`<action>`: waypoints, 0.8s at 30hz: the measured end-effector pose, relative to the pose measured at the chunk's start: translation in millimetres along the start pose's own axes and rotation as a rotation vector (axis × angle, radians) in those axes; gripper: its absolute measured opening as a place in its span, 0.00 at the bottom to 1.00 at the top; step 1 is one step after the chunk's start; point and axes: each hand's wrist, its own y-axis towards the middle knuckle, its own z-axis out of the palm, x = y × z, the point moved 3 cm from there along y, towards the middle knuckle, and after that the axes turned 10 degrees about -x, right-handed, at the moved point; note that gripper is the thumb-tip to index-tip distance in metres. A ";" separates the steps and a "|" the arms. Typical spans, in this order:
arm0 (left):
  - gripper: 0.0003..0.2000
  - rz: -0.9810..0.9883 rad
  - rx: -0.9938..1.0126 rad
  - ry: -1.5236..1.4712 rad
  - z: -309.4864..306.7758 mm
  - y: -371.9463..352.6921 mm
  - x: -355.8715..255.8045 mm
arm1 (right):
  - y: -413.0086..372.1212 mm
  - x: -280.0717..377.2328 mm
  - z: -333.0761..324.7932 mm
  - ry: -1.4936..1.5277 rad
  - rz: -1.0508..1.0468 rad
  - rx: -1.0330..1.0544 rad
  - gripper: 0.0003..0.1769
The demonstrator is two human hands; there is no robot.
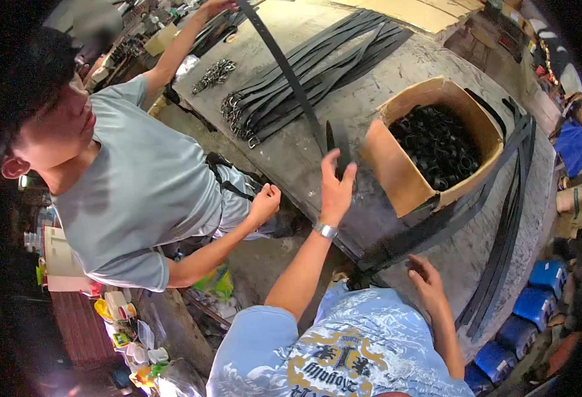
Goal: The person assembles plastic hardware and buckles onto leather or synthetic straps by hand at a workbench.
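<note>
A long black strap (284, 66) runs down from a co-worker's raised hand (218, 5) to my left hand (337, 188), which wears a metal watch. My left thumb and fingers close around its looped lower end. My right hand (428, 281) is at the table's near edge with fingers apart and slightly bent, holding nothing. Close by it, a bundle of black straps (403, 235) lies along the table edge. An open cardboard box (400, 175) filled with small black loops (436, 142) stands just beyond my hands.
Many black straps with metal hooks (238, 119) lie across the table (383, 69), beside a pile of metal clips (213, 75). More straps (512, 218) hang over the right side. The co-worker (152, 172) stands at left. Blue containers (536, 304) sit on the floor at right.
</note>
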 end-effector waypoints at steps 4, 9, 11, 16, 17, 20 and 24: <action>0.28 -0.287 0.139 0.418 6.1 -59.5 72.6 | -59.1 160.2 0.9 -0.184 -0.454 0.244 0.23; 0.18 -0.089 0.315 0.523 6.2 -85.8 82.9 | -136.8 232.3 -15.4 0.328 -0.993 0.420 0.19; 0.19 0.064 0.316 0.725 -7.5 -85.3 119.0 | -159.2 223.8 -31.3 0.332 -0.944 0.356 0.23; 0.18 0.298 -0.007 0.523 -12.6 -64.6 59.7 | -170.2 200.1 -101.5 0.276 -0.996 0.260 0.16; 0.17 -0.021 -0.034 0.328 -7.0 -65.5 36.1 | -175.8 174.9 -114.4 0.325 -0.816 0.037 0.17; 0.15 0.358 0.058 0.451 22.3 -70.7 -51.8 | -161.6 96.8 -149.0 0.118 -0.198 -0.679 0.23; 0.12 0.434 0.051 0.290 62.8 -55.4 -139.3 | -137.6 -70.4 -186.2 -0.445 0.055 -0.888 0.25</action>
